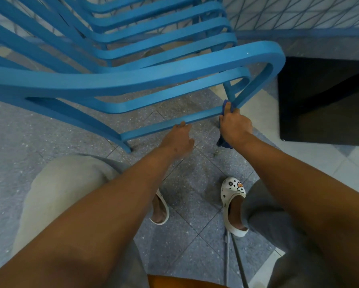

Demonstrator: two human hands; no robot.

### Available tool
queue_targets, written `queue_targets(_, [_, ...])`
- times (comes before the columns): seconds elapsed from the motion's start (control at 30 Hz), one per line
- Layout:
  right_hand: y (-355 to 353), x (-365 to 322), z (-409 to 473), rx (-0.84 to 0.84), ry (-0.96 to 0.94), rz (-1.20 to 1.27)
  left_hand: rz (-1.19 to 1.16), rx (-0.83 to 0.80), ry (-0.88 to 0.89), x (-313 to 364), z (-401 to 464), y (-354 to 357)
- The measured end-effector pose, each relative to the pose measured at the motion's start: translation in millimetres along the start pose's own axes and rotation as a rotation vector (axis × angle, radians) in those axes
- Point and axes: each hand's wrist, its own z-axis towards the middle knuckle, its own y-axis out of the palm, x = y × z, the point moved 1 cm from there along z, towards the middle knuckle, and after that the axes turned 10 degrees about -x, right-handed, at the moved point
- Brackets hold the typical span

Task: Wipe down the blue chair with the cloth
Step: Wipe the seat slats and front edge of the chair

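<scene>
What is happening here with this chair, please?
A person is wiping a blue chair. The right hand grips a blue cloth and presses it against the lower part of the chair's leg. The left hand rests on the lowest slat, seemingly to steady the chair. The person wears white clogs and stands on a grey tiled floor.

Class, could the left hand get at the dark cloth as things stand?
Probably yes: the left hand rests on a low chair slat beside the right hand gripping the cloth, with only bare floor between them.
</scene>
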Motion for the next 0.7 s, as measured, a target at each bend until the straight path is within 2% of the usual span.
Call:
queue_targets(0.1, [-7.2,7.3,-3.7,-0.022,-0.125,-0.081,-0.014,0.016,0.017,4.2,-1.0,-0.8])
queue_targets(0.17, [-13.8,16.6,-6.4,-0.022,-0.122,-0.06,-0.031,0.031,0.031,6.2,-2.7,-2.6])
queue_targets(0.23, [-23.2,18.2,-10.0,-0.046,-0.119,0.041,-0.042,0.051,0.054,10.4,-6.8,-6.6])
queue_targets(0.37, [-58.4,3.5,-30.1,-0.073,-0.301,0.259,-0.006,0.163,0.158,32.2,-26.6,-25.7])
queue_targets(0.57, [-135.1,10.7,-93.3,0.144,-0.432,0.262,0.052,0.384,0.442,68.3,-90.4,-77.0])
queue_targets(0.7, [-185.7,24.8,-138.2,0.375,-0.466,0.337,0.097,0.531,0.599,88.9,-141.5,-108.0])
